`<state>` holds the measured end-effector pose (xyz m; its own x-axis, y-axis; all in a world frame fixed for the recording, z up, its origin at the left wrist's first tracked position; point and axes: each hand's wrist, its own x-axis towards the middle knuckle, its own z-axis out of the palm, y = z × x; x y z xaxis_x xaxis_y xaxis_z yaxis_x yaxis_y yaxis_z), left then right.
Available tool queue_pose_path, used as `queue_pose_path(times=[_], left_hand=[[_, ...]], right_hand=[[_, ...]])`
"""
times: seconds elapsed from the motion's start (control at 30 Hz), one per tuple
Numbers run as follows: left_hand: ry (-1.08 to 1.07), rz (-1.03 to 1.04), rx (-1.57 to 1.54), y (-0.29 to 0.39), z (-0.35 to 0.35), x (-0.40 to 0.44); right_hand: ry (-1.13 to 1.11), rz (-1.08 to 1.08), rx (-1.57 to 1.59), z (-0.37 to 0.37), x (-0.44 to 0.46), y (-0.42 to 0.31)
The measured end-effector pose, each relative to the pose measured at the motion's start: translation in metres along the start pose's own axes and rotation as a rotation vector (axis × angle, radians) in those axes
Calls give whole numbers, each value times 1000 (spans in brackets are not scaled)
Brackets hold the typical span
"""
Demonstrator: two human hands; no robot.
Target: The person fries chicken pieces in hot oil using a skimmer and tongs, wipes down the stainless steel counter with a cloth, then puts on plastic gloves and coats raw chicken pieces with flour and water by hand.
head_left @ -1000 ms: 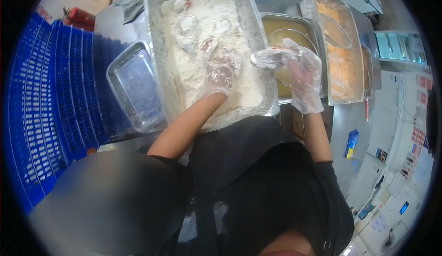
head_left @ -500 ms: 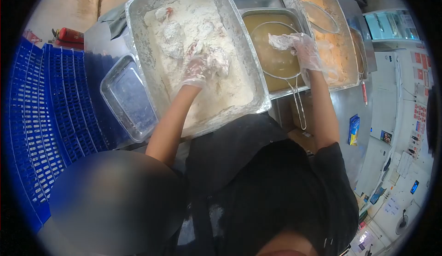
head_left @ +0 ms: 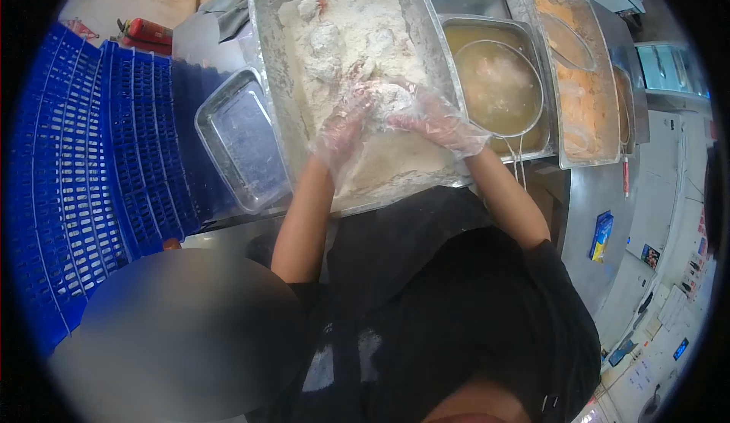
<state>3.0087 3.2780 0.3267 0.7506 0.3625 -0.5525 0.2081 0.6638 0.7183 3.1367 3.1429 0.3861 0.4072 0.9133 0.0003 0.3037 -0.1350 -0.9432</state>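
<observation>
Both my hands are in clear plastic gloves over the deep metal tray of flour (head_left: pixel 414 157). My left hand (head_left: pixel 346 128) is closed on the left side of a flour-coated piece of raw meat (head_left: pixel 391 98). From the other side, my right hand (head_left: pixel 441 123) grips the same piece, its fingers partly hidden by flour and glove. More floured meat pieces (head_left: pixel 325 41) lie in the tray's far part. Right of it, a round wire strainer (head_left: pixel 541 92) sits in a pan of cloudy liquid (head_left: pixel 464 37), with pale pieces (head_left: pixel 498 73) sunk inside.
A shallow metal tray (head_left: pixel 243 138) stands at left, beside stacked blue plastic crates (head_left: pixel 137 142). At right is a long pan of orange-coloured crumbs (head_left: pixel 582 111) with another strainer (head_left: pixel 569 41). A blue-and-yellow packet (head_left: pixel 601 236) lies on the steel counter; a fire extinguisher (head_left: pixel 148 31) is behind the crates.
My right hand has let a floured piece go into the strainer and moved left to the flour tray, joining my left hand. The whole view has shifted slightly.
</observation>
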Motion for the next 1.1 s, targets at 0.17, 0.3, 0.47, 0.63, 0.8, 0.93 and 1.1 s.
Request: queue_pose_path(times=[0.17,0.3,0.47,0.63,0.8,0.93,1.1], left_hand=[[-63,613,773,-24,-38,17],[74,68,-444,4,-27,12],[477,2,52,-4,-38,50],[202,170,1372,28,31,38],[-104,329,1954,-5,57,58],[83,597,2093,-48,49,64],[22,382,1942,-32,56,75]], right_hand=[[-70,141,-238,7,1,12],[325,-644,-1035,-6,-14,-18],[167,-43,-688,-25,0,-6],[263,-205,-1277,-74,-34,-41],[589,331,-168,-122,-73,-8],[484,582,-439,-144,-85,47],[626,233,-716,-126,-78,65]])
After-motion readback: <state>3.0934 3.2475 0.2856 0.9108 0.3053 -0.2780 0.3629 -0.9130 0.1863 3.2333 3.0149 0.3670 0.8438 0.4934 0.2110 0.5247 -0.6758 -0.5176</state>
